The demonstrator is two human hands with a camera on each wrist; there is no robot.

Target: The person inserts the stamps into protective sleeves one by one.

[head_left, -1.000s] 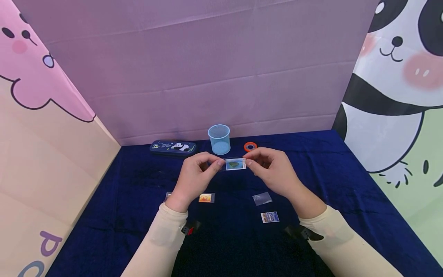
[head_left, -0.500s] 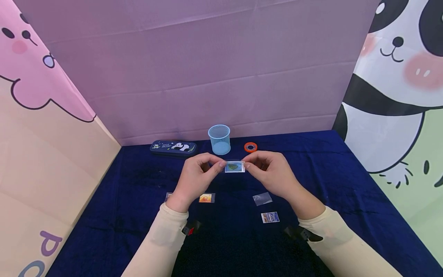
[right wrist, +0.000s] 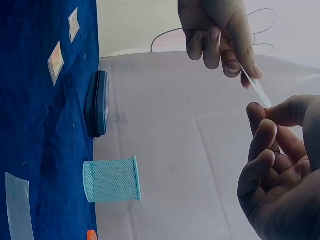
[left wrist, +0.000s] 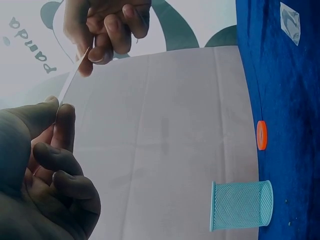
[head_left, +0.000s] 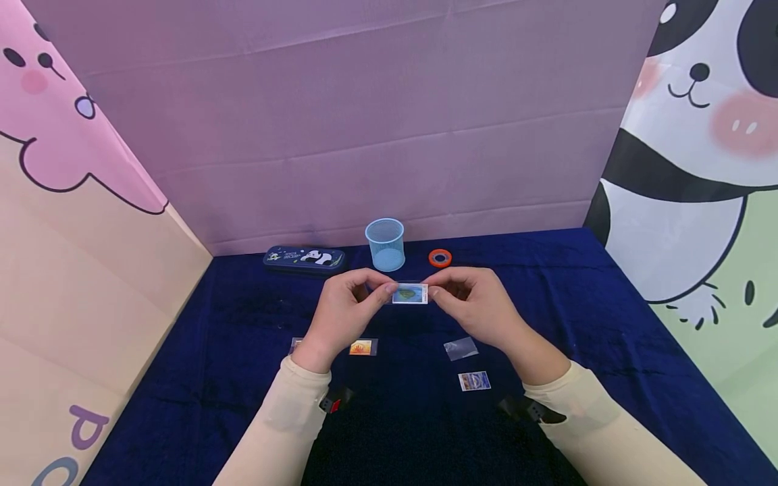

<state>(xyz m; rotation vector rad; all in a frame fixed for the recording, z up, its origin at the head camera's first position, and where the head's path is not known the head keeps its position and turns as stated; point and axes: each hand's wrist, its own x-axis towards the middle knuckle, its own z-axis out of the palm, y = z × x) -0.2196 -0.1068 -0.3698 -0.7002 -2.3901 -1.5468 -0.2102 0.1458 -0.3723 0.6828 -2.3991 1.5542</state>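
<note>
A small stamp [head_left: 410, 293] with a blue picture, a green shape and a white border is held up between both hands. A clear sleeve [head_left: 389, 301] shows faintly around it; how far the stamp lies inside is hard to tell. My left hand [head_left: 350, 305] pinches the left end between thumb and forefinger. At the right end, my right hand [head_left: 477, 300] pinches the edge the same way. Both wrist views show the stamp [left wrist: 72, 80] nearly edge-on, clear of the cloth. Below lie a clear sleeve [head_left: 460, 349] and another stamp [head_left: 474, 381] in blue and brown.
A sleeved orange stamp [head_left: 361, 347] lies near my left wrist, which partly covers another sleeved piece [head_left: 295, 343]. Along the back stand a panda pencil case [head_left: 304, 259], a light-blue mesh cup [head_left: 385, 246] and an orange tape roll [head_left: 440, 258]. Dark blue cloth [head_left: 243, 405] covers the table.
The stamp has come slightly lower and to the left, its left edge now at my left thumb. My right hand has shifted a little down and left; my left hand is nearly still.
</note>
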